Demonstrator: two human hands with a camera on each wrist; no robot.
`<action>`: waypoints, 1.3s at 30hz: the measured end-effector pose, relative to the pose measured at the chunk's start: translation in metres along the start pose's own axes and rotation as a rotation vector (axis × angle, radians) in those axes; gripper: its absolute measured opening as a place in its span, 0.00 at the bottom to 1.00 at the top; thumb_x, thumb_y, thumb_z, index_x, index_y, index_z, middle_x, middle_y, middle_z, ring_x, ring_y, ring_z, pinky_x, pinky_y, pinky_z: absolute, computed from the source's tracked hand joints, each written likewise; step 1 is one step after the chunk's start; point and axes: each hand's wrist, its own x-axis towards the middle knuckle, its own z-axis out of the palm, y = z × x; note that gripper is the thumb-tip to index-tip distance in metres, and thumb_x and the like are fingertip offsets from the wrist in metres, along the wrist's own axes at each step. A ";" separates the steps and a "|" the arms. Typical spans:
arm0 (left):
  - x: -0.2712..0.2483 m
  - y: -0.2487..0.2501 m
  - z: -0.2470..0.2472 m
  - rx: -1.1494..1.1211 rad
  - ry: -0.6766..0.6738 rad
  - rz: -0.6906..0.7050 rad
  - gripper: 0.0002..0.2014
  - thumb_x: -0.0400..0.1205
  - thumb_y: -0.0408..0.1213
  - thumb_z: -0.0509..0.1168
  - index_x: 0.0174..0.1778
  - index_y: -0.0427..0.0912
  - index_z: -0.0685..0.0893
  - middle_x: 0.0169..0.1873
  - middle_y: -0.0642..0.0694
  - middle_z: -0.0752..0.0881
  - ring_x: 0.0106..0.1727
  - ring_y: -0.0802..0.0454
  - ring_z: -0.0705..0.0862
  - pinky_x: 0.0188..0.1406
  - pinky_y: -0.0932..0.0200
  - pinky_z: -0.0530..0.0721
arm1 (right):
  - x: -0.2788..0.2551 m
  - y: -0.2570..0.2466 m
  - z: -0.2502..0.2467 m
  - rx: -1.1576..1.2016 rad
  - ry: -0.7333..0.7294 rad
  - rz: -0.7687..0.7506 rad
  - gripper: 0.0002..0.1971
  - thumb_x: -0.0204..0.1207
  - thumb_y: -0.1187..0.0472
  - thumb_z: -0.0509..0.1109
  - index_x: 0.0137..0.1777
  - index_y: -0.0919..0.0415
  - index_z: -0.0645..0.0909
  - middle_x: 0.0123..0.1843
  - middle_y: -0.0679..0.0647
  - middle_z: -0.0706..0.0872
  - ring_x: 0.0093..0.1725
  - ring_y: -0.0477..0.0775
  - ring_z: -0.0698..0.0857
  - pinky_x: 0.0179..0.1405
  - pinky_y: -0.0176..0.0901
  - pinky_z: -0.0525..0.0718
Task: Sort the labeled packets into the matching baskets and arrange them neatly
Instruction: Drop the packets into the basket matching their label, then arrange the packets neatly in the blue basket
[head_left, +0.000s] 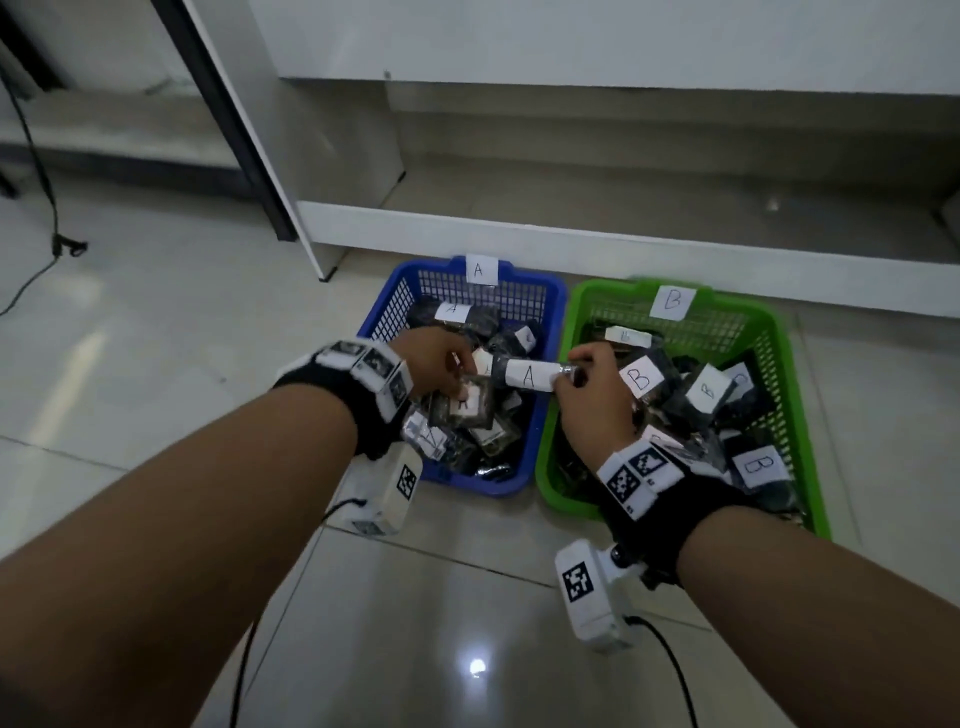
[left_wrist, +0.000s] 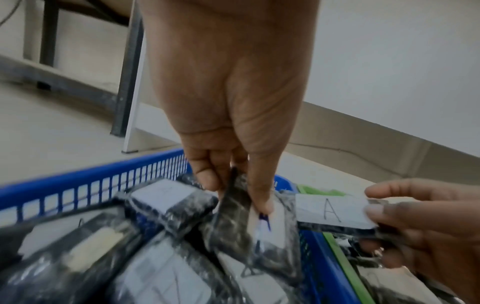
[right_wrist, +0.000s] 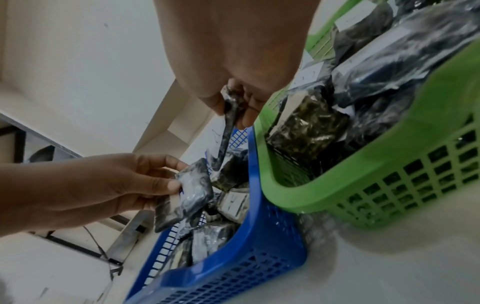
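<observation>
A blue basket (head_left: 550, 296) tagged A and a green basket (head_left: 774, 332) tagged B sit side by side on the floor, each full of dark plastic packets with white labels. My left hand (head_left: 441, 364) is inside the blue basket and pinches the top edge of a dark packet (left_wrist: 241, 207) between thumb and fingers. My right hand (head_left: 582, 384) pinches the end of a packet labelled A (head_left: 527, 375), held level over the gap between the baskets, its free end over the blue one. That packet shows in the right wrist view as a thin edge (right_wrist: 228, 127).
A white shelf unit (head_left: 571, 244) runs along the floor just behind both baskets, with a dark upright post (head_left: 234, 130) at its left. A black cable (head_left: 47, 208) trails on the tiles at far left. Open tiled floor lies in front of the baskets.
</observation>
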 end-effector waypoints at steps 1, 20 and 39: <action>0.002 -0.006 0.004 -0.032 0.023 0.026 0.15 0.73 0.35 0.76 0.55 0.45 0.86 0.48 0.45 0.86 0.50 0.49 0.84 0.58 0.51 0.83 | 0.005 0.003 0.006 0.013 -0.004 0.017 0.09 0.77 0.66 0.67 0.55 0.57 0.74 0.46 0.53 0.82 0.43 0.56 0.82 0.39 0.44 0.78; 0.020 -0.043 -0.007 0.544 -0.248 0.328 0.16 0.78 0.41 0.70 0.62 0.45 0.85 0.59 0.46 0.85 0.59 0.46 0.83 0.57 0.57 0.79 | 0.002 0.003 0.044 -0.872 -0.477 -0.075 0.11 0.76 0.55 0.66 0.53 0.54 0.69 0.58 0.59 0.78 0.64 0.64 0.68 0.62 0.58 0.68; 0.136 -0.131 -0.017 0.208 0.283 0.316 0.19 0.81 0.48 0.62 0.67 0.50 0.76 0.65 0.48 0.79 0.69 0.46 0.71 0.68 0.50 0.64 | 0.049 -0.083 0.026 -1.027 -0.501 0.199 0.17 0.79 0.50 0.67 0.66 0.53 0.76 0.62 0.52 0.82 0.57 0.53 0.82 0.59 0.49 0.81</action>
